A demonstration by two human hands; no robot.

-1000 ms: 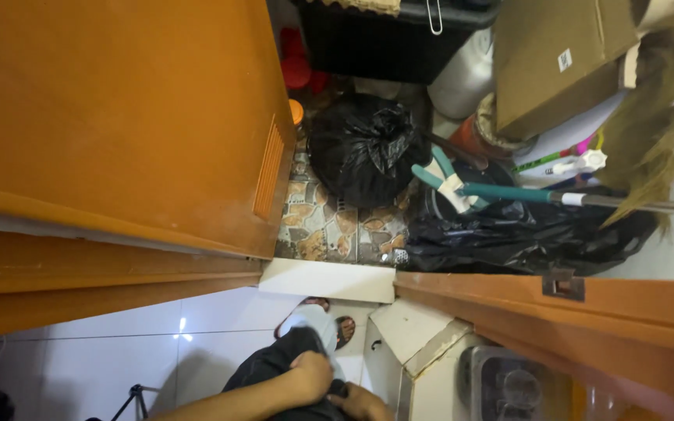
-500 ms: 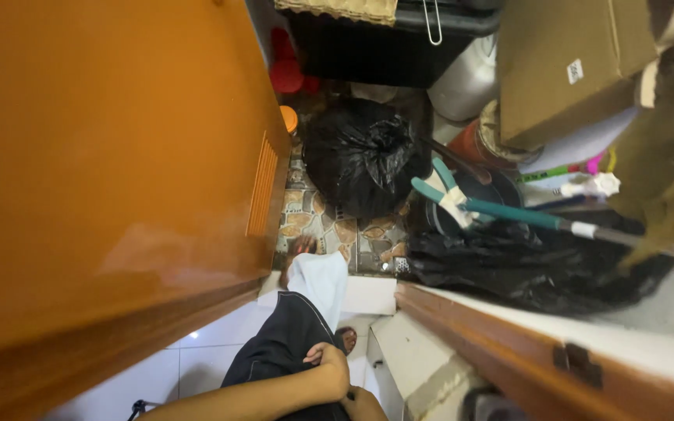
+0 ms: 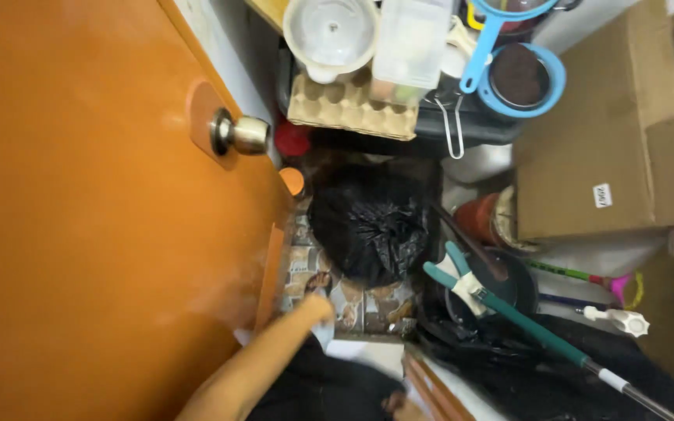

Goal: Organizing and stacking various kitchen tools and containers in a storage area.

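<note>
Now, left hand: seen blurred at the end of a bare forearm that rises from the bottom edge; it is held just above the tiled floor, close beside the lower corner of the orange door.
Left grip: it cannot be told whether the fingers are spread or closed, as the hand is smeared by blur.
Right hand: only a sliver is caught at the bottom edge, against the dark trouser leg.
Right grip: it cannot be told; too little is shown.
Orange door: the whole left half of the view is filled by it, and a metal door knob is set near its upper right edge.
Black bin bag: found tied shut on the floor, just past the left hand, in the middle of the view.
Mop handle: a teal and white handle is laid slanting from beside the bag down to the bottom right corner, across more black plastic.
Egg tray: a grey card tray is perched on a black crate behind the bag.
White bowl: placed above the egg tray, at the top edge.
Blue strainers: two are stacked to the right of the bowl.
Cardboard box: propped at the upper right, well apart from both hands.
</note>
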